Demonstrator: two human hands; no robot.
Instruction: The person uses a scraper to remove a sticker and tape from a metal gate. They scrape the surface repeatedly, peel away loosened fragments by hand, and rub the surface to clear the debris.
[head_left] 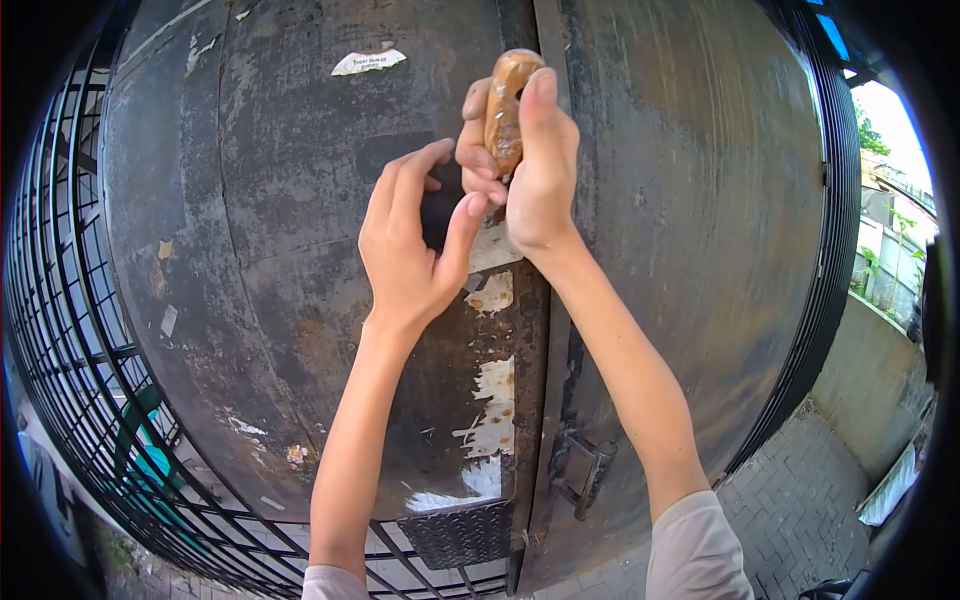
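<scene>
My right hand [540, 175] is raised against the middle of a dark, worn metal gate [270, 290]. Its fingers wrap round a brown, glossy, rounded object [507, 110] that looks like a handle; the far end of it is hidden. Just left of it and lower, my left hand [405, 235] is held with curved fingers and the thumb apart, and nothing shows in its grasp. Behind those fingers is a dark patch [437, 215] on the gate, partly covered, which I cannot make out. The left thumb tip comes close to the right hand's fingers.
A vertical seam with torn paper strips [492, 400] runs below my hands. A metal pull handle [583, 470] sticks out lower right. Black bars [75, 300] flank the left side. Paving [790, 500] and a low wall [870, 370] lie to the right. A white sticker [368, 62] is high left.
</scene>
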